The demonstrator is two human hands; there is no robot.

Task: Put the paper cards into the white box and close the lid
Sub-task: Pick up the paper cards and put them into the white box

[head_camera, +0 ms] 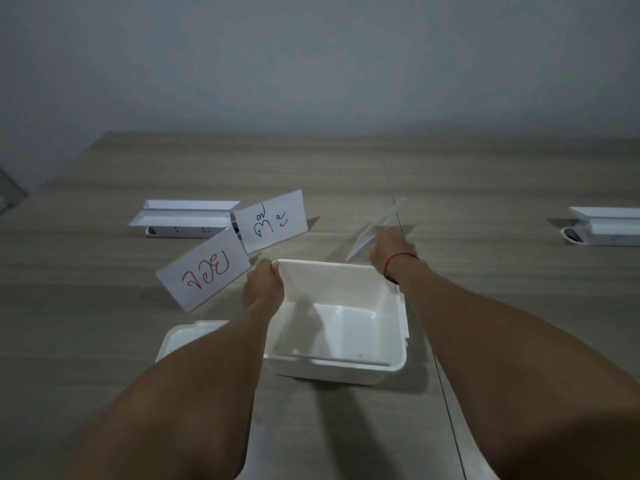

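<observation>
The white box [388,362] stands open in the middle of the wooden table, nothing visible inside. Its lid [180,337] lies just left of it, partly under my left forearm. My left hand [263,282] is at the box's far left corner and holds two paper cards: one with red writing [204,270] and one with dark writing [272,221], both lifted off the table. My right hand [389,249] is beyond the box's far right corner, pinching another white card [375,226] seen nearly edge-on. A red string circles that wrist.
A white socket block with a raised flap [183,218] sits in the table at the back left. A second one [604,225] is at the far right edge. A seam [394,209] runs across the tabletop. A grey wall stands behind the table.
</observation>
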